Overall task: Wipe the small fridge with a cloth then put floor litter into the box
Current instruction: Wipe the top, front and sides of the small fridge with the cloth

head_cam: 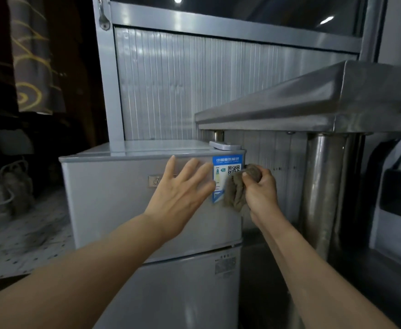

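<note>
**Cloth at the fridge's upper right corner**

A dim kitchen corner is framing the scene, with a pale speckled floor (16, 243) lying to the left. Nearest, two bare forearms are reaching forward. The left hand (182, 188) is spreading its fingers straight, its grip released, over the upper door of the small fridge (113, 198). The right hand (260, 188) is clenching a bunched brown-grey cloth (236, 191), holding it at the door's right edge, where it is overlapping a blue label (225, 167). Just right of the fridge, a steel worktop (289, 103) is standing on a round leg (320, 191). Behind, a ribbed grey panel (194, 84) is rising as the back wall, and a patterned curtain (30, 67) is hanging far left.
</note>
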{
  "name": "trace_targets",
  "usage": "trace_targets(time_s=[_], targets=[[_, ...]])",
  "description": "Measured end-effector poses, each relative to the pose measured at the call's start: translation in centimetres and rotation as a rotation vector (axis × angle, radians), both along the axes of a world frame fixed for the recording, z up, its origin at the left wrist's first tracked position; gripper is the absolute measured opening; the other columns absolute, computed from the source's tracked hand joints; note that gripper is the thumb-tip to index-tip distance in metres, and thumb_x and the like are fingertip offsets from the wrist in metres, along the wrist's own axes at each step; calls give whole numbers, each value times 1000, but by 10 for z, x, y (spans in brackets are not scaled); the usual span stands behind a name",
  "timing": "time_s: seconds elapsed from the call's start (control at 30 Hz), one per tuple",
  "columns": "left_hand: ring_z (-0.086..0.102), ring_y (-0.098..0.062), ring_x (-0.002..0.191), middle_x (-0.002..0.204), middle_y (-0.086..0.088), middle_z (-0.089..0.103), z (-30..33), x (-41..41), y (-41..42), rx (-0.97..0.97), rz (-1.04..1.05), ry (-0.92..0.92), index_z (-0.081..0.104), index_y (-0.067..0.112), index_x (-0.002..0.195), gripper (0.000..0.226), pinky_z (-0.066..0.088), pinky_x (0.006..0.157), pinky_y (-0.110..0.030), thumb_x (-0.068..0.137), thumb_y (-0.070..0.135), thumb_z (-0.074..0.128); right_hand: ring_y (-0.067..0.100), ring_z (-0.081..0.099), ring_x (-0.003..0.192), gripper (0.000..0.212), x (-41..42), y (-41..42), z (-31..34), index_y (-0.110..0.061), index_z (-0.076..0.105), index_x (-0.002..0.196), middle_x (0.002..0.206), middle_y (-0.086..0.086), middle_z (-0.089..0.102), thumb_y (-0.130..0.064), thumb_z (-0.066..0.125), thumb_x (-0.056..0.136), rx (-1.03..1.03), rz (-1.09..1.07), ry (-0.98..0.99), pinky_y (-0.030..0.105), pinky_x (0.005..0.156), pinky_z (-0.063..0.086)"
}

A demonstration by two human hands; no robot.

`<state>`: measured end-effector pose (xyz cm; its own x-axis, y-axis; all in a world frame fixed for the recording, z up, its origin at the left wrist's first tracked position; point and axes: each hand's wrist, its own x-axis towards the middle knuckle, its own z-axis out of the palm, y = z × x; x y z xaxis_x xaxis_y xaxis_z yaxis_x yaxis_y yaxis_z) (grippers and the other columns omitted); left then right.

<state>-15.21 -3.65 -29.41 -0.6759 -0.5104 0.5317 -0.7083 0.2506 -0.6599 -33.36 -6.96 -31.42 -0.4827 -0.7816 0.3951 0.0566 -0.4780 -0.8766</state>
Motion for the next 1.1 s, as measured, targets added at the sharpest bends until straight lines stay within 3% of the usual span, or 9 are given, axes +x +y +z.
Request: trace_targets(time_s=[0.13, 0.27, 0.47, 0.7, 0.8, 0.87, 0.97, 1.1], targets=[[5, -35, 139, 153, -10, 4, 18, 6, 0, 19, 31, 65, 29, 26, 131, 81, 11, 107, -63, 66, 27, 78, 13, 57, 88, 24, 4, -6, 37, -14, 51, 116, 101, 2, 58, -10, 52, 93, -11, -113, 46, 11, 58, 42], [13, -34, 137, 152, -12, 4, 23, 11, -3, 46, 24, 134, 20, 27, 132, 86, 22, 104, -55, 68, 26, 77, 10, 54, 90, 27, 10, -3, 37, -21, 51, 116, 108, 1, 55, -9, 52, 92, -37, -184, 134, 16, 70, 43], [13, -34, 137, 151, -13, 5, 20, 11, -3, 70, -1, 147, 16, 25, 134, 87, 18, 107, -56, 70, 24, 75, 13, 56, 96, 25, 19, 0, 34, -25, 48, 113, 111, 1, 54, -11, 49, 94, -8, -278, 192, 13, 62, 40], [10, -36, 135, 150, -13, 1, 29, 16, -1, 228, -62, 159, 15, 21, 132, 82, 15, 108, -54, 71, 13, 68, 23, 53, 111, 28, 34, 17, 47, -16, 56, 109, 120, 8, 52, -1, 56, 85, 212, -531, 329, 31, 90, 45], [12, -36, 133, 149, -12, 2, 41, 20, 3, 340, -85, 160, 20, 19, 133, 80, 18, 107, -51, 69, 10, 67, 26, 49, 116, 31, 46, 31, 57, -13, 55, 108, 125, 10, 46, 3, 58, 81, 314, -542, 377, 41, 100, 44], [12, -35, 136, 151, -12, 2, 51, 25, 7, 429, -93, 148, 23, 17, 134, 77, 21, 105, -48, 70, 9, 66, 24, 48, 117, 30, 54, 42, 65, -14, 54, 105, 124, 10, 47, 3, 58, 81, 368, -521, 417, 37, 101, 42], [15, -31, 140, 154, -14, 6, 71, 38, 15, 560, -110, 128, 25, 16, 135, 75, 26, 102, -46, 71, 6, 62, 19, 54, 102, 27, 69, 59, 82, -15, 57, 102, 112, 9, 54, 3, 59, 82, 447, -402, 463, 26, 90, 43], [31, -29, 134, 148, -11, 27, 109, 65, 32, 710, -30, 169, 34, 19, 134, 79, 37, 93, -41, 64, 6, 67, 19, 57, 99, 26, 96, 80, 114, -14, 59, 104, 103, 5, 59, 2, 59, 84, 520, -251, 531, 28, 90, 48]])
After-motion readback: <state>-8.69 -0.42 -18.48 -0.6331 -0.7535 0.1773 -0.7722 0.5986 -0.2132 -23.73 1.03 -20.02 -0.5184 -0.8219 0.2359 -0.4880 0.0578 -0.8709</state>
